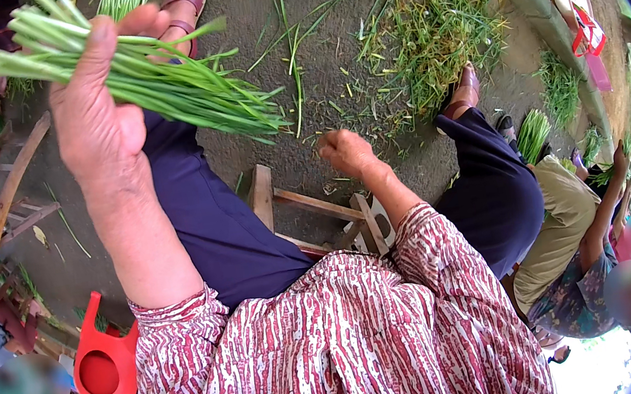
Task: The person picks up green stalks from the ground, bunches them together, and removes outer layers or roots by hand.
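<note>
My left hand [105, 105] is raised at the upper left, its fingers wrapped around a thick bunch of garlic chives [189, 98]. Pale cut stems stick out past the thumb side, and the green leaf tips fan down toward the middle. Lower and to the right, my right hand [347, 152] hovers between my knees, slightly blurred, with its fingers curled in. Whatever those fingers hold, if anything, is hidden. The two hands are apart, and the right one does not touch the bunch.
A heap of loose chive trimmings [434, 39] lies by my right foot, with stray leaves [293, 63] strewn nearby. Wooden stool parts [325, 208] stand between my legs. A red plastic chair [104, 360] is behind at left. Another person [571, 234] sits at right, beside a chive bundle [534, 135].
</note>
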Tool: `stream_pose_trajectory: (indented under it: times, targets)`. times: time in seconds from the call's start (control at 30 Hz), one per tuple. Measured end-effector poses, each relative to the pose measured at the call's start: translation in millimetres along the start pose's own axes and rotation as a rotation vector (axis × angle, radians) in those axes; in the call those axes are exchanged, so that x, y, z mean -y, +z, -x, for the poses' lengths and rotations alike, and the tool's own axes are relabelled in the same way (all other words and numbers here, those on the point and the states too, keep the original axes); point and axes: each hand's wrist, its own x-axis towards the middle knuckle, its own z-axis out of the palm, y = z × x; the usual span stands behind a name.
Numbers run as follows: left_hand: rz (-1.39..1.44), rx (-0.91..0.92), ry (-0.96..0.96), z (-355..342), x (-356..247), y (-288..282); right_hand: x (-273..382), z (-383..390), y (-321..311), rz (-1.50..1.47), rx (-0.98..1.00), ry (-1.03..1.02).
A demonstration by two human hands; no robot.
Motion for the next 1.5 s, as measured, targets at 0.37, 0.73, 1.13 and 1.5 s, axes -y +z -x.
stream_pose_trajectory:
  times: [0.37,0.73,1.13,1.5]
  targets:
    - [-0.151,0.044,-0.048,35.7,-34.0,16.5,39.4,-92.5,-17.9,-0.09,-0.311,0.1]
    - [-0.087,0.098,0.004,56.7,-56.2,28.7,56.7,-151.9,-19.8,-0.019,-0.356,0.208]
    - [-0.045,0.106,-0.036,64.4,-64.9,32.9,105.3,-147.0,3.0,-0.165,-0.339,0.134]
    - [-0.033,0.022,-0.045,77.3,-69.6,36.9,106.8,-146.7,9.1,-0.165,-0.367,0.189]
